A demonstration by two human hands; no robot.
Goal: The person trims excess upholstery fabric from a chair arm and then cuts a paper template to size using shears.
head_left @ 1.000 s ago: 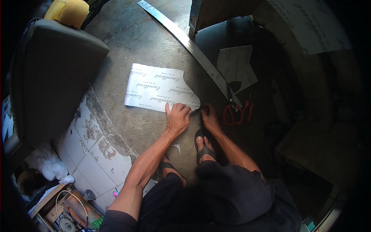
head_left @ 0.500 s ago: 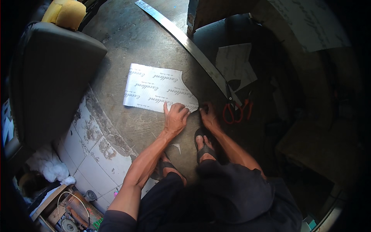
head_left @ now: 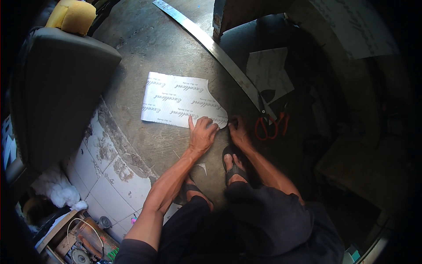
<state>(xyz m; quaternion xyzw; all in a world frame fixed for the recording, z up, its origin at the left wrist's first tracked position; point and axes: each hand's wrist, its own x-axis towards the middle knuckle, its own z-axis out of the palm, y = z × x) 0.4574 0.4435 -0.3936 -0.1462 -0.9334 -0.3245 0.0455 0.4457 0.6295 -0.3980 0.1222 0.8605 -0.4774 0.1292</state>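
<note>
A white sheet (head_left: pixel 176 99) with grey repeated lettering lies on the floor, its left end straight and its right side cut in a curve. My left hand (head_left: pixel 203 134) rests on its lower right edge, closed on it with bent fingers and the thumb set apart. Close to the rounded tip is my right hand (head_left: pixel 238 132), its fingers curled together. Whatever those fingers hold, if anything, is hidden in shade. Right of that hand lie scissors (head_left: pixel 271 125) with red handles, partly over the end of a long metal ruler (head_left: pixel 215 50).
Another printed piece (head_left: pixel 269 72) lies beyond the scissors. A dark padded seat part (head_left: pixel 66 88) with yellow foam (head_left: pixel 72 16) stands at left. White stuffing (head_left: pixel 57 189) and a rusty machine (head_left: pixel 85 240) are at lower left. A small white scrap (head_left: pixel 201 168) lies near my feet.
The sheet and both hands sit very slightly farther right in the picture, as does much of the scene. Both hands keep nearly the same pose.
</note>
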